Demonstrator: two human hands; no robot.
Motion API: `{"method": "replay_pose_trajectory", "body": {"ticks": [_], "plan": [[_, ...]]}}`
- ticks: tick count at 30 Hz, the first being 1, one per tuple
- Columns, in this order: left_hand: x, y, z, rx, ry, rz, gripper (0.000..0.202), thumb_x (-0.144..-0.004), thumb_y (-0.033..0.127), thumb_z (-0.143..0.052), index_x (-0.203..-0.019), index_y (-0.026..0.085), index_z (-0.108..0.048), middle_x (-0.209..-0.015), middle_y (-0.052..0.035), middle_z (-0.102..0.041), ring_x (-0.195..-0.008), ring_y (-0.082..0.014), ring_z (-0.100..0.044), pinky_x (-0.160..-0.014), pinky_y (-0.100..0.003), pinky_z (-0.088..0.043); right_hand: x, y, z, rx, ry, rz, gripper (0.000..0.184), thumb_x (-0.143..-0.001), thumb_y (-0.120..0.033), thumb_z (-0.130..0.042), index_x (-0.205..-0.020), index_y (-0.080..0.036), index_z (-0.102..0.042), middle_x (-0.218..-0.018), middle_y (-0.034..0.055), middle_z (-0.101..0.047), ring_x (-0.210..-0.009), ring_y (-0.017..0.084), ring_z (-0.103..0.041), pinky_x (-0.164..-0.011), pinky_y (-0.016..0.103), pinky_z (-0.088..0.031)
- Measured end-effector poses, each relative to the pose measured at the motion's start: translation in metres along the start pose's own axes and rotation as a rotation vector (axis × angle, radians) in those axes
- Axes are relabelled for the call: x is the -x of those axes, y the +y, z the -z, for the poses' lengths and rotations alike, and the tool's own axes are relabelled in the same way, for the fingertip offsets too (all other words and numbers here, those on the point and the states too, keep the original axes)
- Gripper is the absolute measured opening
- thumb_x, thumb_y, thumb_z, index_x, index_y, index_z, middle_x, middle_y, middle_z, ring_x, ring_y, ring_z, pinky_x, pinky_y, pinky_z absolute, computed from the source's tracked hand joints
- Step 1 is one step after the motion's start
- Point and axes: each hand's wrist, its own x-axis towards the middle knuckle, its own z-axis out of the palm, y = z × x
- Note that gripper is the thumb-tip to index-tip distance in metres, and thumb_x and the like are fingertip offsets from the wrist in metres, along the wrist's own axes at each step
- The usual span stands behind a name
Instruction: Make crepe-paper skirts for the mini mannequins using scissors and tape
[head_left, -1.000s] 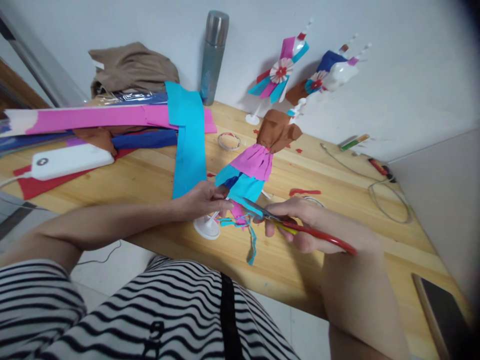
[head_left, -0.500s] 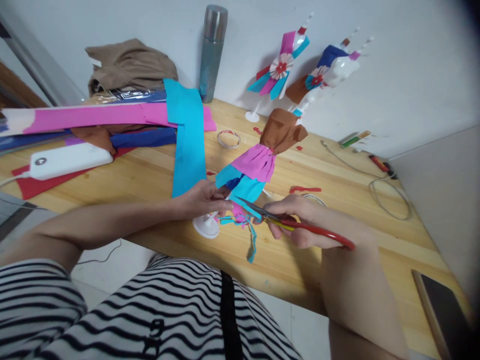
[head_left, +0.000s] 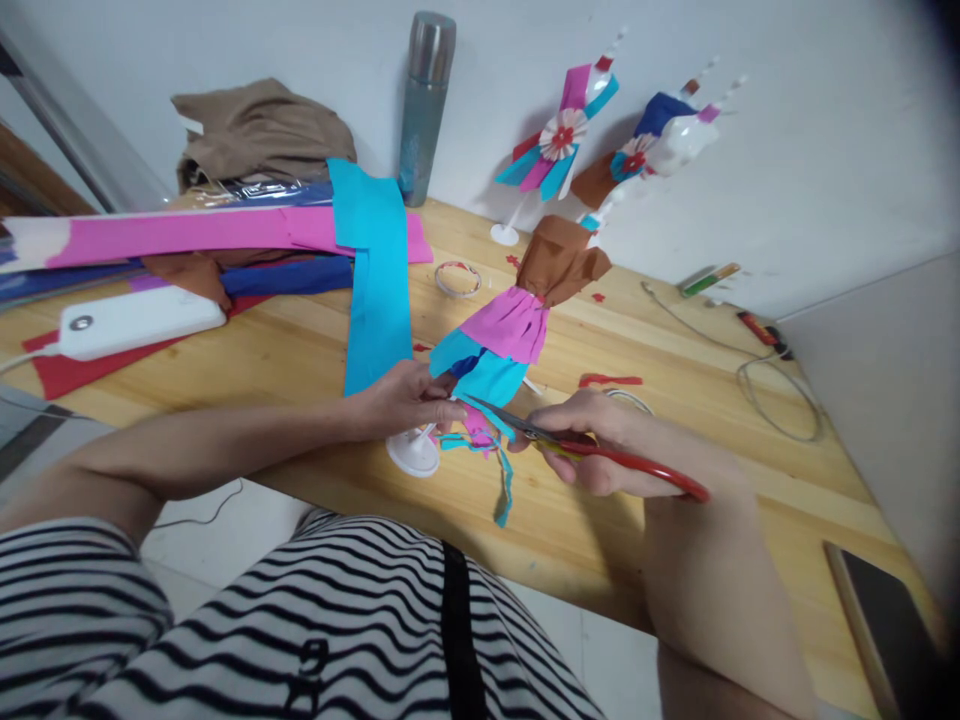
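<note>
A paper doll figure with a brown top (head_left: 559, 258), a pink layer (head_left: 504, 325) and a blue skirt (head_left: 491, 380) leans over the table, its white round base (head_left: 412, 453) near the table's front edge. My left hand (head_left: 412, 398) is closed on the skirt's lower edge, thumb on top. In my right hand (head_left: 600, 435) are red-handled scissors (head_left: 652, 472), their blades lying along the blue hem with a narrow strip hanging by them. Blue and pink paper scraps (head_left: 506, 490) lie below the blades.
Paper strips (head_left: 225, 232) and a brown cloth (head_left: 262, 135) are piled at left, beside a white power bank (head_left: 142, 320). A flask (head_left: 426, 110) and finished-looking dolls (head_left: 562, 135) stand by the wall. At right are a cable (head_left: 750, 385) and a phone (head_left: 881, 620).
The scissors have shifted slightly left along the hem, and their blades look closer together. The doll has tipped a little left. My left hand stays in place.
</note>
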Motion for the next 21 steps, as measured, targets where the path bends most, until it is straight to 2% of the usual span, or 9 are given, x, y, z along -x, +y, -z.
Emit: {"method": "replay_pose_trajectory", "body": {"ticks": [4,9,11,13,17,21], "plan": [[-0.0004,-0.0026,0.0016,-0.053,-0.001,-0.009,0.013,-0.077,0.022,-0.061,-0.065,0.016,-0.059,-0.056,0.0026,-0.059,-0.054,-0.009,-0.049,-0.05,-0.021,-0.035,0.0007,0.0009,0.0003,0.02,-0.01,-0.024,0.029,-0.087,-0.038,-0.048,-0.093,-0.012,-0.062,-0.056,-0.0042,-0.048,-0.047,0.007,-0.036,-0.044,0.022,-0.028],[0.0016,0.0031,0.0005,-0.035,-0.008,0.013,0.019,-0.081,0.024,-0.057,-0.065,0.015,-0.056,-0.058,0.0011,-0.06,-0.056,-0.0089,-0.051,-0.053,-0.021,-0.038,-0.0007,-0.0026,-0.0004,-0.043,0.064,0.023,0.056,-0.088,-0.062,-0.034,-0.084,-0.012,-0.061,-0.055,-0.003,-0.046,-0.046,0.008,-0.035,-0.044,0.023,-0.028],[0.0022,0.0045,-0.0001,-0.03,-0.01,0.007,0.019,-0.082,0.024,-0.056,-0.065,0.015,-0.056,-0.059,0.0011,-0.06,-0.056,-0.0087,-0.051,-0.053,-0.021,-0.038,-0.0011,-0.0035,-0.0011,-0.053,0.092,0.041,0.06,-0.086,-0.067,-0.032,-0.077,-0.014,-0.059,-0.055,-0.0033,-0.044,-0.046,0.007,-0.035,-0.043,0.023,-0.027],[0.0024,0.0039,0.0,-0.039,-0.008,0.009,0.02,-0.082,0.024,-0.056,-0.065,0.015,-0.057,-0.059,0.0012,-0.06,-0.055,-0.0084,-0.052,-0.052,-0.02,-0.037,-0.0011,-0.0041,-0.0013,-0.064,0.094,0.045,0.056,-0.086,-0.065,-0.037,-0.077,-0.014,-0.058,-0.055,-0.003,-0.046,-0.046,0.008,-0.038,-0.044,0.023,-0.029],[0.001,-0.0007,0.0013,-0.046,-0.002,-0.004,0.017,-0.08,0.022,-0.059,-0.065,0.014,-0.059,-0.059,0.001,-0.062,-0.055,-0.0083,-0.054,-0.051,-0.02,-0.037,-0.0005,-0.0062,0.0004,-0.083,0.058,0.013,0.037,-0.083,-0.049,-0.053,-0.085,-0.013,-0.059,-0.062,-0.0003,-0.056,-0.05,0.01,-0.046,-0.046,0.023,-0.036],[0.0001,-0.0016,0.0018,-0.062,-0.008,-0.011,0.019,-0.08,0.023,-0.059,-0.063,0.015,-0.059,-0.059,0.0007,-0.063,-0.054,-0.0086,-0.054,-0.05,-0.02,-0.037,-0.0011,-0.0075,0.0009,-0.087,0.046,-0.001,0.022,-0.081,-0.035,-0.057,-0.084,-0.014,-0.059,-0.063,-0.0004,-0.056,-0.051,0.01,-0.046,-0.047,0.023,-0.038]]}}
